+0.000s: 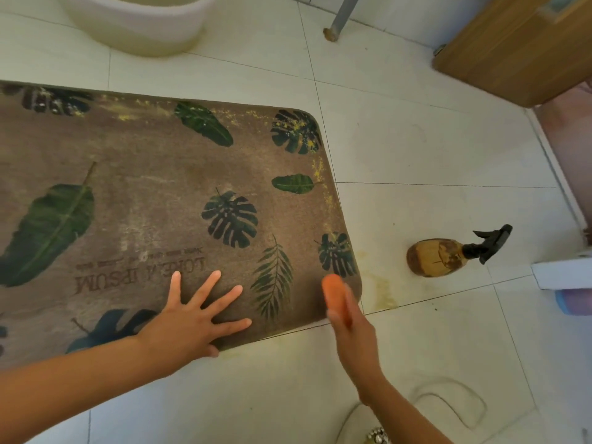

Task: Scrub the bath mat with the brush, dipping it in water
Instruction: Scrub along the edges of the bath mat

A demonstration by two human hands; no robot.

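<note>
Pale floor tiles (416, 139), bathroom-type room; wooden cabinet (519, 49) top right, white basin (141, 24) at top edge w/ its inside cut off by the frame, so can't tell if it holds water. Brown bath mat (153, 193) w/ green leaf prints lies flat on the floor, filling the left & centre of view; yellowish specks along its far & right edges, pale smears across the middle.

Left hand (195, 322) lies palm-down on the mat's near edge, fingers (211, 283) spread wide & flat, clamped on nothing, just pinning the mat. Right hand (349, 325) is over the mat's near right corner, wrapped round an orange brush (334, 291); brush is blurred, bristles not visible, can't tell if it touches the mat. Spray bottle (448, 254) w/ black trigger lies on its side on the tiles, well apart from the mat to the right. Yellowish wet-looking stain on the tile just beside that corner.

Handling, as a guess: mat looks soft & floppy w/ short pile, prob heavier when wet, & likely to slide or bunch on smooth tile under hard strokes. Best held by flat pressure near the spot being scrubbed, as the left hand does; lift by an edge or corner if turning it. Brush looks small, rigid, maybe slippery when wet.
</note>
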